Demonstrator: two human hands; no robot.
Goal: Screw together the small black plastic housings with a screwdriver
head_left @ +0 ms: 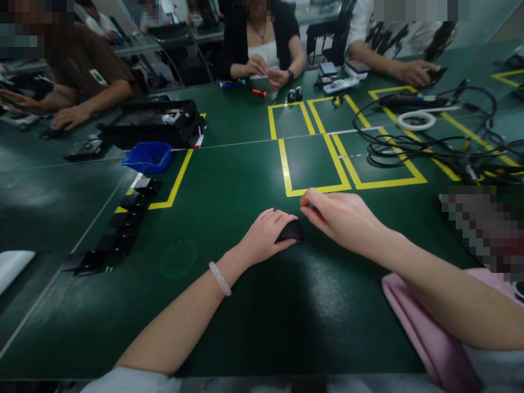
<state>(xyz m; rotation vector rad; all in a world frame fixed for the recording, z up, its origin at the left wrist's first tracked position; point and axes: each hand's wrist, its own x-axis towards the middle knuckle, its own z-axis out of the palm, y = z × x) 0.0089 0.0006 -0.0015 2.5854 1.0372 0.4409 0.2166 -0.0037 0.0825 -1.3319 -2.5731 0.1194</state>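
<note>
On tabletop (245,333) | black piece (293,233) | end toward right hand (341,218) | long axis unclear

A black part (293,232) was gripped in the left hand (270,232) at a green table (245,338).
Its smooth, dark body showed between thumb and fingers, the left end covered by the hand; whether its underside touched the table could not be told. Near its upper-right corner, a thin dark tip (303,219) jutted from the pinched right hand (338,215), slanting toward the part, contact unclear.
</note>
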